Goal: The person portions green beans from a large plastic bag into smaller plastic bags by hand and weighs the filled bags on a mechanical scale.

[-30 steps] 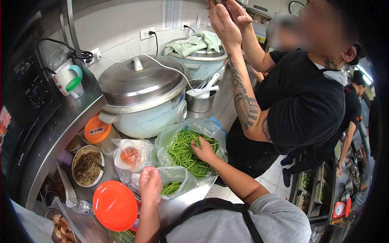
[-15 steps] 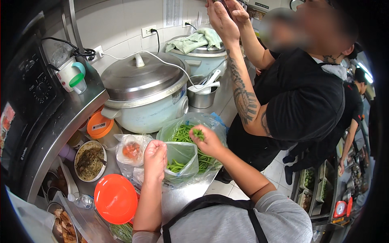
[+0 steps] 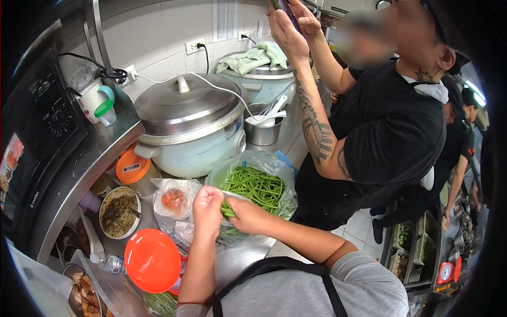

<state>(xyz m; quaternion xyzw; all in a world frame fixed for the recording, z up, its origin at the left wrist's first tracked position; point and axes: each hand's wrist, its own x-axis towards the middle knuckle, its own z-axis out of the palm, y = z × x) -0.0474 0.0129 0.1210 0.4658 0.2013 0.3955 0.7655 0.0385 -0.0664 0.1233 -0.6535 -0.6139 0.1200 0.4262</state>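
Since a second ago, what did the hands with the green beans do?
The right hand came out of the big bag of green beans carrying a few beans and moved toward the left hand. The left hand let go of the small bag's edge and rose to meet it, so both now pinch the small bunch together. The rice cooker, orange lid and the person in black stayed put.

The scene is brightly, evenly lit; glare is seen on the pot lid (image 3: pixel 182 105); edges are bent and darkened
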